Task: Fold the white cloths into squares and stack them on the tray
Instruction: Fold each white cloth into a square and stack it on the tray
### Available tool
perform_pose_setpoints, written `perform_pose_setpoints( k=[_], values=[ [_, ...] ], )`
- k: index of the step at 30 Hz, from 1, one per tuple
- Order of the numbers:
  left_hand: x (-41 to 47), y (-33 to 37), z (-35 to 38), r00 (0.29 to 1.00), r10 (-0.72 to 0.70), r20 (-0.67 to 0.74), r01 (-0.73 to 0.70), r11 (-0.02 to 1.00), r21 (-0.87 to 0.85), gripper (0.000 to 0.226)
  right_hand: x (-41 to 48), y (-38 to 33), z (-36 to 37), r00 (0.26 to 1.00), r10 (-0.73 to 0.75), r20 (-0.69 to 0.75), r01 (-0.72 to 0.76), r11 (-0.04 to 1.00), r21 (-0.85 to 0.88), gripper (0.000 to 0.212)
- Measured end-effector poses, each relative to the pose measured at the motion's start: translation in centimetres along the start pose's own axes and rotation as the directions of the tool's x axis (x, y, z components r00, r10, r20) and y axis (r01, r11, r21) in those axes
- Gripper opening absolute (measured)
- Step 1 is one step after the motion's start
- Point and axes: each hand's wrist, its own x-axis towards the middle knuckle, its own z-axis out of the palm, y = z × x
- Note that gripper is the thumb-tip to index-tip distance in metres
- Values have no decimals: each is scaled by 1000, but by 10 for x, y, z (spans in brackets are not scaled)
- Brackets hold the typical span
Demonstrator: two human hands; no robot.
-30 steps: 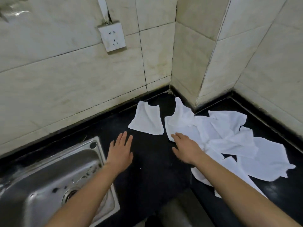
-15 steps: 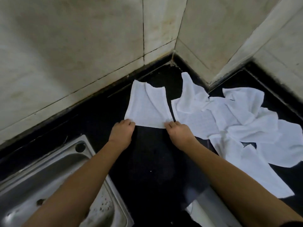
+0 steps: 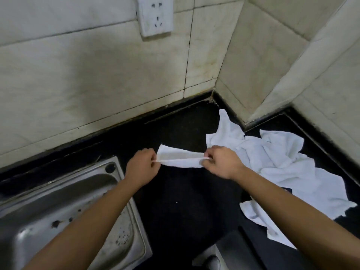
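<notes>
My left grip [image 3: 143, 165] pinches the left corner of the white cloth [image 3: 179, 159] between thumb and curled fingers, and my right grip [image 3: 220, 162] pinches the right corner the same way. The near edge is drawn taut between them as a thin raised line. The far part of the cloth seems to rest on the black tabletop [image 3: 185, 207], though I cannot tell whether it lies quite flat. I judge this to be the first fold. Holding both corners at once keeps the edge straight, so it can be laid over the far edge and come down square rather than skewed. The cloth sits on a bare patch of tabletop, apart from the others, which gives room to fold it flat. The pile of unfolded cloths [image 3: 272, 158] lies crumpled to the right, just beside my right grip, and runs from the far wall corner toward the near right, within easy reach for the next pick. The steel sink [image 3: 58, 201] is at the near left, its rim under my left forearm, and a wall socket [image 3: 154, 15] sits high on the far tiles. I cannot make out a tray. A pale grey shape at the near edge is cut off, so nothing is stacked yet as far as I can see.
</notes>
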Motion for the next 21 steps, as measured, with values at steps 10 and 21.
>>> perform_pose_setpoints(
  k=[10, 21],
  values=[
    [14, 62, -115, 903, -111, -416, 62, 990, -129, 6, 10, -12, -108, 886, -81, -457, 159, 978, 136, 24],
    [-117, 20, 17, 965, 43, -259, -15, 994, 110, 18, -68, 30, 25, 985, -156, -75, 160, 986, 50, 33]
  ],
)
